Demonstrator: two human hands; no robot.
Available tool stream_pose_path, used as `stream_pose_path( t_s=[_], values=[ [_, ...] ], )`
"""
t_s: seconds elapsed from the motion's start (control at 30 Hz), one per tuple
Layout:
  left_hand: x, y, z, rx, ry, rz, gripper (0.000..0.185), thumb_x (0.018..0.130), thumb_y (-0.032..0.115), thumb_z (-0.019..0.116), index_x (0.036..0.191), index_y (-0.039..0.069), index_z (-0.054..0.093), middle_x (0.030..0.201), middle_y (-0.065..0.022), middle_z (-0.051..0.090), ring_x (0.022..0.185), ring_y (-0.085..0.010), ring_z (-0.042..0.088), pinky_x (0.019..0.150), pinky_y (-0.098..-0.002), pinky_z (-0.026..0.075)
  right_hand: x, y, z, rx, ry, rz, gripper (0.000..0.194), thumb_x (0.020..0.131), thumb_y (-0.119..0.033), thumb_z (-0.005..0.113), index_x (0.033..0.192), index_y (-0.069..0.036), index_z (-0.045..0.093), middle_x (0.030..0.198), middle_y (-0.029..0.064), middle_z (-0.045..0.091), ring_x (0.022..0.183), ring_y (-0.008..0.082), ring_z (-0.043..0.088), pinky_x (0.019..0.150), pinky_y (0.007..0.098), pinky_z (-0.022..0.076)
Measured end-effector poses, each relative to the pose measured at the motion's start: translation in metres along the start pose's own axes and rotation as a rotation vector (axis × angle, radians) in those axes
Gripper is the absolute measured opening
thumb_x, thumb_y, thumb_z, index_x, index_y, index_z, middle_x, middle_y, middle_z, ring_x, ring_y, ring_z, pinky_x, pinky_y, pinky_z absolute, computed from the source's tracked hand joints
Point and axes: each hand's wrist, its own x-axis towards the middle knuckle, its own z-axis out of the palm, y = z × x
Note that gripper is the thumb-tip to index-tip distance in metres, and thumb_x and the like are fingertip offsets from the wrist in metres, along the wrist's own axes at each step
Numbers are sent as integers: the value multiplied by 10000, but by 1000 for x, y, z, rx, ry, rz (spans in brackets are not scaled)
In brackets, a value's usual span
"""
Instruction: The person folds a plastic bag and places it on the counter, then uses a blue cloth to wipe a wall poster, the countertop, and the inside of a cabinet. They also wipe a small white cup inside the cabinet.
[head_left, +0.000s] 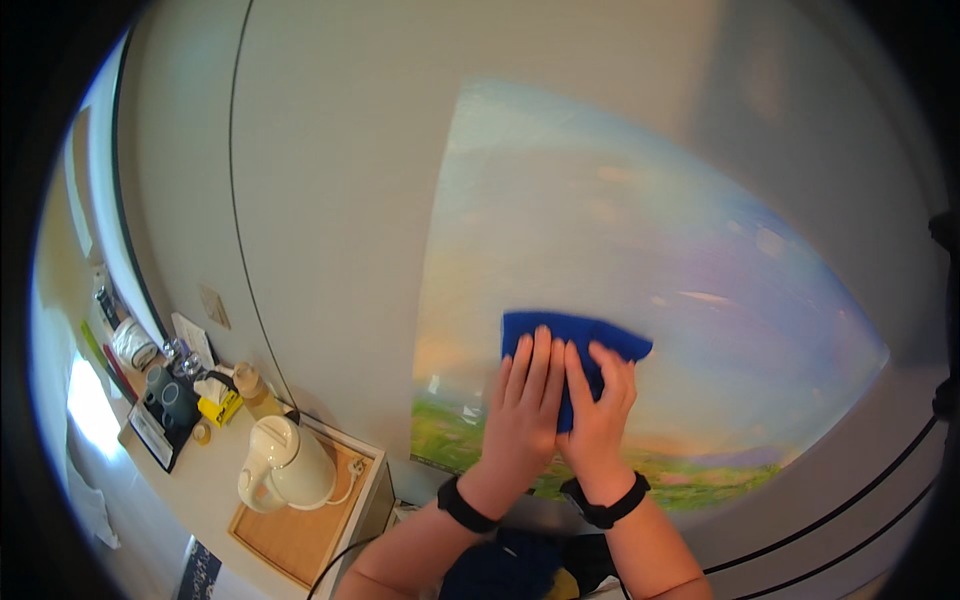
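A blue cloth (551, 321) lies spread against a glossy panel with a painted-looking landscape picture (540, 225), pastel sky above and green meadow below. My left hand (525, 412) presses flat on the cloth's left part, fingers extended. Beside it, my right hand (600, 405) rests on the cloth, its fingers bent and somewhat spread. The hands nearly touch at the thumbs. Each wrist wears a black band. Part of the cloth is hidden under the hands.
At the left, a counter (202, 480) bears a cream electric kettle (300, 465) on a wooden tray (277, 544), a bottle (255, 390), a yellow tissue pack (220, 409) and grey mugs (178, 403). Black cables (825, 510) run at the lower right.
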Motion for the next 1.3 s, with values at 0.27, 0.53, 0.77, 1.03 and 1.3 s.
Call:
stream_pose_path(
  t_s=[0.27, 0.53, 0.77, 1.03, 1.3],
  values=[
    [-44, 40, 22, -54, -200, -22, 664, 758, 22, 569, 1372, -127, 364, 1464, -308, 288, 1344, -465, 317, 1099, -543, 282, -59, 17, -19, 33, -99, 95, 499, 761, -65, 649, 1257, -59, 590, 1287, 146, 503, 1171, 337, 468, 1034, 496, 325],
    [-6, 59, 47, -18, -60, 80, 573, 851, 79, 482, 1414, 10, 403, 1483, -259, 316, 1360, -417, 334, 1096, -527, 287, -39, 58, -32, 71, 3, 169, 558, 781, -99, 660, 1320, -47, 527, 1427, 185, 424, 1283, 375, 421, 1057, 551, 303],
    [-29, 74, 53, 49, -179, 202, 572, 838, 93, 523, 1399, 19, 441, 1494, -255, 313, 1375, -387, 337, 1099, -525, 289, -79, 55, -38, 84, 63, 222, 530, 864, -86, 603, 1360, 24, 452, 1459, 216, 368, 1323, 415, 372, 1081, 588, 279],
    [21, 82, 72, 26, -178, 351, 602, 795, 62, 575, 1372, -43, 434, 1486, -248, 331, 1373, -416, 322, 1093, -586, 242, -46, 95, -45, 81, 174, 203, 509, 924, -145, 517, 1408, -28, 406, 1497, 200, 336, 1362, 395, 333, 1095, 573, 238],
    [-50, 69, 76, 128, -556, 401, 825, 690, 76, 675, 1430, -53, 334, 1512, -261, 264, 1404, -429, 249, 1105, -591, 215, -139, 69, -16, 220, 71, 396, 546, 900, -172, 537, 1419, -49, 424, 1525, 174, 310, 1384, 369, 313, 1109, 584, 208]
  ],
)
